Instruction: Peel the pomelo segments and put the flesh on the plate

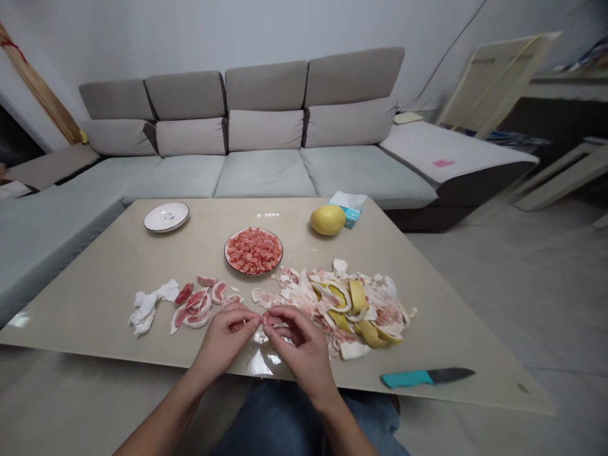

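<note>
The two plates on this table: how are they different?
The plate of pink pomelo flesh is heaped full, while the white plate holds no food. The pomelo plate looks larger than the white plate and sits nearer the table's centre; the white plate lies farther back and left. Both are round and lie flat on the beige table.

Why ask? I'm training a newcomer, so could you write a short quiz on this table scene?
1. True or false: the teal-handled knife lies to the right of the right hand.
2. Which is closer to the tissue box: the whole pomelo or the small white plate?
3. What fills the round plate?

Key: 1. True. 2. The whole pomelo. 3. Pink pomelo flesh.
</note>
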Motion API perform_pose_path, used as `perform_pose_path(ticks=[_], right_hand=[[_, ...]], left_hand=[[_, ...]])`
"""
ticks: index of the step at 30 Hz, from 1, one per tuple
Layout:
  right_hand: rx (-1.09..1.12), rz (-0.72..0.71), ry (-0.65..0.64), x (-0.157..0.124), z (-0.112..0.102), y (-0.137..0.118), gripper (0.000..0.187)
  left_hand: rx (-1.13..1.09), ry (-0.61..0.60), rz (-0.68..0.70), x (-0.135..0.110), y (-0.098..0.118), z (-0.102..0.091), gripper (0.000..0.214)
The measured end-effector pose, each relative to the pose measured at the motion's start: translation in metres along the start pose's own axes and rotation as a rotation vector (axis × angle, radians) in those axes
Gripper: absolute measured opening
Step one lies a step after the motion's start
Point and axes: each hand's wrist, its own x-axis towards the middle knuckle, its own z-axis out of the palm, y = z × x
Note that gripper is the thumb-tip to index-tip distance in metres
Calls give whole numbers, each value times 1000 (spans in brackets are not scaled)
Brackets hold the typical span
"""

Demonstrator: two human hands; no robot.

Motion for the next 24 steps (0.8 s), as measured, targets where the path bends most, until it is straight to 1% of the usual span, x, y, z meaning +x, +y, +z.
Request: perform_pose_path(ticks=[2,4,5,7,10,14,16,18,20,22,24], right_hand=[[28,18,11,2,-3,-1,16],[45,48,15,4,-7,-4,18],[47,63,15,5,-9,-6,19],[43,86,0,7,-12,-9,20],[41,94,-47,9,-16,-10,24],[-11,59,-114,8,-19,-4,29],[-75,25,-136,7,-19,-1,29],[-135,-25,-154,6,-18,-1,33],[-198,-121,-136,6,-16,-3,40],[-303,-257,-56,4,-13,-6,40],[-439,-392,26,3,-11,-8,30]], left_hand=[[-28,20,-3,9,-1,7,5],[-66,6,-36,15,-1,11,5],[-91,-19,-56,16,-1,12,8],[-157,-95,-115,16,1,12,22],[-293,-219,-236,12,0,10,37],[-518,-362,-381,9,-1,10,37],[-621,-395,-427,9,0,10,37],[-712,-382,-449,9,1,10,36],[-791,-338,-456,7,2,9,35],[-858,-280,-461,5,3,9,33],[-911,-221,-471,2,3,10,31]])
